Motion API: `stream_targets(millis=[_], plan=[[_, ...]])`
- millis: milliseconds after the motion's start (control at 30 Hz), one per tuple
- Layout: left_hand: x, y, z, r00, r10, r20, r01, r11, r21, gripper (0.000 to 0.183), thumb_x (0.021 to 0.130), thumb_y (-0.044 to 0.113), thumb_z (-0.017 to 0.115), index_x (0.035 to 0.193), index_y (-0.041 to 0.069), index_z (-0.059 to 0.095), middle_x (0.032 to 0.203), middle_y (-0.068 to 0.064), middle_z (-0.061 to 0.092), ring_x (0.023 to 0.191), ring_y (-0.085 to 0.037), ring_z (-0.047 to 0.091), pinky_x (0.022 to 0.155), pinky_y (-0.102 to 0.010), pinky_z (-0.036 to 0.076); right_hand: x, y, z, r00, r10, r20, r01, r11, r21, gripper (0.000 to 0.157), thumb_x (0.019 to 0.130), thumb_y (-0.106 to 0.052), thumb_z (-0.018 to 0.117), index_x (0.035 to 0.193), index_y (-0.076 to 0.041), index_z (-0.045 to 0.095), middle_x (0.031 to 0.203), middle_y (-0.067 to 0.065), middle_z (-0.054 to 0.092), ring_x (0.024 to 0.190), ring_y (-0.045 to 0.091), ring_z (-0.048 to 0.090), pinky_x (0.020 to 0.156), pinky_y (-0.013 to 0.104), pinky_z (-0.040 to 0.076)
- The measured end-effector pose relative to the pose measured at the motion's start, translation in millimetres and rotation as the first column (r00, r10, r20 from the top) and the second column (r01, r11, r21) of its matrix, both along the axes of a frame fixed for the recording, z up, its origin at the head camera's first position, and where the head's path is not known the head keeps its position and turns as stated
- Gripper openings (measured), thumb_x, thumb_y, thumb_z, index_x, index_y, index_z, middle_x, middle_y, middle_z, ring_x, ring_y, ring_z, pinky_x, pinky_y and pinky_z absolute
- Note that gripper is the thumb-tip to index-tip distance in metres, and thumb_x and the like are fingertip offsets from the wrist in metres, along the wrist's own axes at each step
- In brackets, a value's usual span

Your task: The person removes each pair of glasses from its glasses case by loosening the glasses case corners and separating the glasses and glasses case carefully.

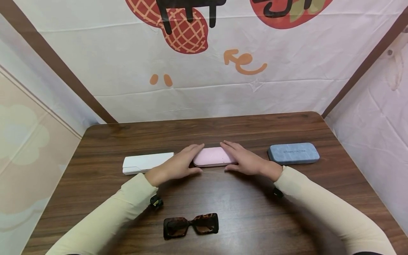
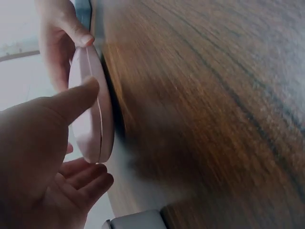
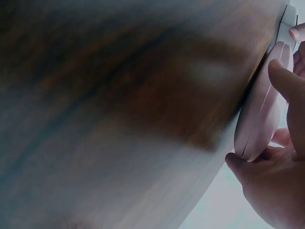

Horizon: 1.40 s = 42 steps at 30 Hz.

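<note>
A pink glasses case (image 1: 211, 157) lies crosswise on the table between both hands, its seam facing front. My left hand (image 1: 180, 164) is spread around its left end. In the left wrist view that hand's thumb overlaps the case (image 2: 86, 124), and its fingers show just past the end. At the right end my right hand (image 1: 247, 161) holds the case, thumb in front and fingers over the top and back. Seen from the right wrist, a fingertip meets the case (image 3: 259, 114) at its near end.
A white case (image 1: 140, 161) lies at the left, partly behind the left wrist. To the right is a blue case (image 1: 294, 153), close to the right wrist. Dark tortoiseshell sunglasses (image 1: 191, 225) rest near the front of the wooden table (image 1: 242, 219). A fabric backdrop (image 1: 210, 102) rises behind.
</note>
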State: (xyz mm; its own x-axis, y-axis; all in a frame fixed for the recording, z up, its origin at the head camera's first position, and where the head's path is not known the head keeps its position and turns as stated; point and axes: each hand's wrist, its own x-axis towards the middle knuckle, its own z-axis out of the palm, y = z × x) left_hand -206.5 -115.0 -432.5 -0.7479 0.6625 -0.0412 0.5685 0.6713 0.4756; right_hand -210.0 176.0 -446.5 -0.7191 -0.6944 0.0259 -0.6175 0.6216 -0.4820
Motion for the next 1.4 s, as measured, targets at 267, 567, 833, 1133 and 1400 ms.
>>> stream_targets(millis=[267, 567, 833, 1133, 1400], plan=[[-0.8, 7.8, -3.0, 0.999, 0.024, -0.045, -0.024, 1.000, -0.006, 0.074, 0.093, 0.018, 0.077, 0.153, -0.002, 0.039, 0.149, -0.019, 0.047, 0.138, -0.033, 0.046, 0.111, -0.047, 0.040, -2.6, 0.5, 1.3, 1.000, -0.012, -0.026, 0.013, 0.999, 0.045, 0.079, 0.095, -0.024, 0.074, 0.158, -0.002, 0.032, 0.154, 0.022, 0.041, 0.140, 0.035, 0.042, 0.109, 0.050, 0.041], [-3.8, 10.6, -5.1, 0.996, 0.060, -0.060, -0.061, 0.998, -0.010, 0.069, 0.090, 0.017, 0.080, 0.148, 0.000, 0.047, 0.142, -0.016, 0.054, 0.132, -0.029, 0.052, 0.108, -0.044, 0.043, -5.9, -0.5, 1.7, 0.999, -0.011, -0.032, 0.012, 0.999, 0.034, 0.077, 0.093, -0.023, 0.077, 0.155, -0.002, 0.038, 0.147, 0.019, 0.049, 0.133, 0.032, 0.050, 0.105, 0.047, 0.045], [-6.3, 8.7, -6.3, 0.997, 0.049, -0.053, -0.048, 0.999, 0.013, 0.067, 0.088, 0.018, 0.080, 0.145, 0.000, 0.050, 0.137, -0.014, 0.057, 0.127, -0.027, 0.056, 0.106, -0.043, 0.045, -7.7, 0.6, 4.1, 1.000, -0.006, -0.025, 0.007, 1.000, 0.028, 0.079, 0.091, -0.025, 0.079, 0.155, 0.000, 0.038, 0.144, 0.018, 0.051, 0.125, 0.028, 0.056, 0.099, 0.044, 0.049], [0.0, 3.8, -1.8, 0.997, 0.054, -0.050, -0.053, 0.998, 0.015, 0.068, 0.087, 0.019, 0.082, 0.144, 0.001, 0.050, 0.135, -0.013, 0.058, 0.124, -0.026, 0.057, 0.103, -0.044, 0.047, -6.3, -1.3, 9.9, 1.000, -0.001, -0.012, 0.001, 1.000, 0.022, 0.080, 0.089, -0.024, 0.081, 0.153, 0.000, 0.040, 0.140, 0.016, 0.054, 0.118, 0.023, 0.058, 0.095, 0.041, 0.050], [10.9, 2.1, 0.7, 0.999, 0.038, -0.030, -0.037, 0.999, 0.027, 0.068, 0.085, 0.019, 0.084, 0.143, 0.001, 0.051, 0.135, -0.013, 0.058, 0.122, -0.026, 0.058, 0.102, -0.044, 0.048, 5.6, -1.2, 10.7, 1.000, 0.017, -0.024, -0.016, 0.999, 0.042, 0.080, 0.089, -0.027, 0.081, 0.153, 0.000, 0.042, 0.140, 0.014, 0.055, 0.111, 0.019, 0.060, 0.090, 0.039, 0.051]])
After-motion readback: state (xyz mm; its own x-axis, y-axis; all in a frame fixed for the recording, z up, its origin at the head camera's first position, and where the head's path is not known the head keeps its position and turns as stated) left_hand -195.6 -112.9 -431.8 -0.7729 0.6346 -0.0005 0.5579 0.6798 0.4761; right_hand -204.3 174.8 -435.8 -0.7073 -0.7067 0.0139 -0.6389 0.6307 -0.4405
